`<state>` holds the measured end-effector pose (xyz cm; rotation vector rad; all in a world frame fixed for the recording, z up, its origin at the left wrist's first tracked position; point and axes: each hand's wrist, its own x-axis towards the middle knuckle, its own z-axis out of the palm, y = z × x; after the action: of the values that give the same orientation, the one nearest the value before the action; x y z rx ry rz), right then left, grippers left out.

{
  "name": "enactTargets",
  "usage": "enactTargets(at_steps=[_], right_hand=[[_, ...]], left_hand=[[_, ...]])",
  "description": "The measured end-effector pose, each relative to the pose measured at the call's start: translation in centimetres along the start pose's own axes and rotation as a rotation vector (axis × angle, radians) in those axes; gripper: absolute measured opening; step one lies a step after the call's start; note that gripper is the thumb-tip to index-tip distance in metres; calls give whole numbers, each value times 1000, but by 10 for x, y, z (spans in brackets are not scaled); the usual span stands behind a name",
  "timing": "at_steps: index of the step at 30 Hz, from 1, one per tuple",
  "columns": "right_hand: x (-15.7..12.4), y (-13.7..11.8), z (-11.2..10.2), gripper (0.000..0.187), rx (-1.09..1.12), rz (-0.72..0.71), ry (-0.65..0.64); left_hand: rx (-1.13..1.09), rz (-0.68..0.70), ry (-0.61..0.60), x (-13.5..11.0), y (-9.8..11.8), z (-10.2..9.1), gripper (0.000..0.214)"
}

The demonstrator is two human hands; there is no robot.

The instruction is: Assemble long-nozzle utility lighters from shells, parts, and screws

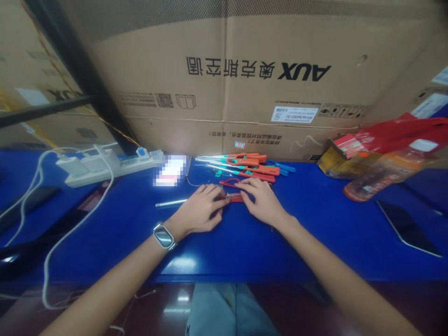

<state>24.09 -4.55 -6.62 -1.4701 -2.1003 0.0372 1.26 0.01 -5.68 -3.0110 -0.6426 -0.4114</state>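
Both my hands rest on the blue table [315, 219] around a red long-nosed lighter [234, 197]. My left hand [201, 210], with a watch [163, 236] on its wrist, has its fingers curled and pinched on the lighter near where its silver metal tube [171, 203] sticks out to the left. My right hand [261, 198] lies over the red handle with its fingers pressing down on it. Just behind them lies a pile of several more lighters [245, 165], red and teal with silver tubes.
A big cardboard box [224, 79] walls off the back. A white power strip [105, 165] with cables sits back left, a bright phone screen [171, 170] beside it. At right lie a red bag [395, 133], an orange bottle [385, 175] and a dark tablet [408, 228].
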Motion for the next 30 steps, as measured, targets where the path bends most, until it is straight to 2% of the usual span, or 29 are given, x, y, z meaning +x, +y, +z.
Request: enactTargets(at_steps=[2,6,9,12,15,21,24,26,30], right_hand=[[10,7,-1,30,-21,68,-6],[37,22,-5,30,-136,185,-157],[57,27,-6,28,-181,172,-305],[71,28,-7,17,-155,203,-387],[75,27,-8,14,-110,211,-376],[59,13,-17,6,88,43,-197],[48,-1,-17,14,167,-1,-168],[43,-10,-15,25,189,4,-164],[39,-22,-13,49,140,26,-258]], left_hand=[[-22,0,-1,0,0,1,42],[-89,-29,29,-1,-4,-1,47],[-148,-107,111,-4,-14,-6,44],[-190,-193,227,-8,-27,-12,37],[-229,-253,303,-11,-39,-15,33],[-329,-330,373,-15,-47,-16,25],[-361,-338,384,-17,-49,-20,20],[-379,-337,373,-19,-51,-23,18],[-428,-332,330,-22,-52,-23,20]])
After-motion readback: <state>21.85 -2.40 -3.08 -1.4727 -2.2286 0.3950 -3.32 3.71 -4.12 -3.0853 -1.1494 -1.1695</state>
